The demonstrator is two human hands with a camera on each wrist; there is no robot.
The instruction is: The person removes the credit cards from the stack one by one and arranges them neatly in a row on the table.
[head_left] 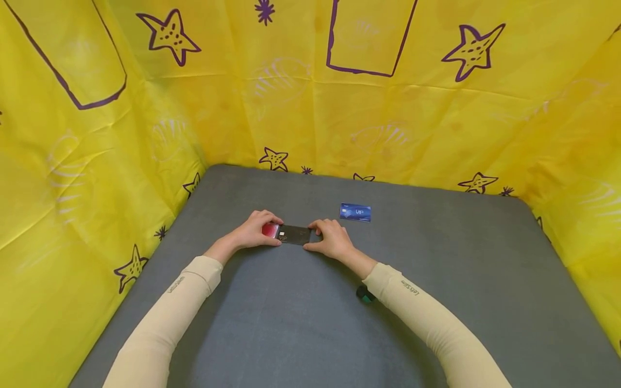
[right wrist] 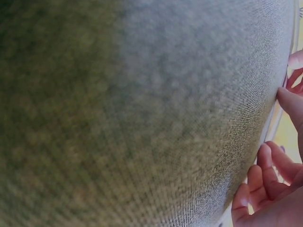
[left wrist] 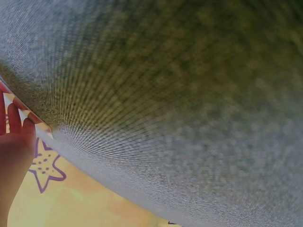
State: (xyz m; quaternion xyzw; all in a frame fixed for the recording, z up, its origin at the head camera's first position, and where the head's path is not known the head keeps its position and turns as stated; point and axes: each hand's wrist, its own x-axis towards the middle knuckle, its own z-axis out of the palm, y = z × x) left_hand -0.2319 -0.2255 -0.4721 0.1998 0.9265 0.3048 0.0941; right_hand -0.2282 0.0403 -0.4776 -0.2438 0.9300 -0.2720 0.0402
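Observation:
A black card point(head_left: 295, 235) with "VIP" lettering lies on the grey table between the two hands. To its left a red card point(head_left: 270, 230) shows partly, their edges meeting or overlapping; I cannot tell which. My left hand point(head_left: 253, 230) holds the red card by its long edges, thumb at the near side and fingers at the far side, tips by the black card's left end. My right hand point(head_left: 333, 238) holds the black card's right end between thumb and fingers. In the left wrist view, fingers of the left hand point(left wrist: 16, 146) show at the left edge.
A blue card point(head_left: 355, 212) marked "VIP" lies on the table, beyond the right hand. A small dark round thing with green point(head_left: 365, 294) shows beside the right sleeve. Yellow cloth point(head_left: 291, 118) with starfish drawings stands around the grey table point(head_left: 461, 258).

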